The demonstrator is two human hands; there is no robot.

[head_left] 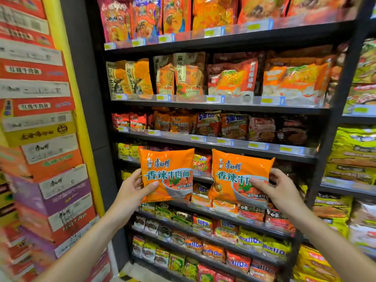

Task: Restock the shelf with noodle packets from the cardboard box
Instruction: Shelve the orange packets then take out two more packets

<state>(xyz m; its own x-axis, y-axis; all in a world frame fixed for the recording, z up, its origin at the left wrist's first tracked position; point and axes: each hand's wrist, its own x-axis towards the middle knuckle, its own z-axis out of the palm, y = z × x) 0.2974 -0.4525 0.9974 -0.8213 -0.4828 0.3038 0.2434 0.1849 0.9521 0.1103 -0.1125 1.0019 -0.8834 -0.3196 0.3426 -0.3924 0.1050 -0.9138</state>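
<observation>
I hold two orange noodle packets upright in front of the dark shelf unit [223, 107]. My left hand [133, 189] grips the left packet [167, 174] at its lower left edge, thumb across the front. My right hand [279, 189] grips the right packet [239, 176] at its right edge, thumb on the front. Both packets hang level with the middle shelves, which are stocked with rows of other noodle packets [203, 123]. The cardboard box that the packets come from is not in view.
A tall stack of red, orange and purple noodle cartons [50, 159] stands at the left against a yellow wall strip [61, 58]. A second shelf unit with green and yellow packets [354, 153] stands at the right. Lower shelves [213, 237] are full of packets.
</observation>
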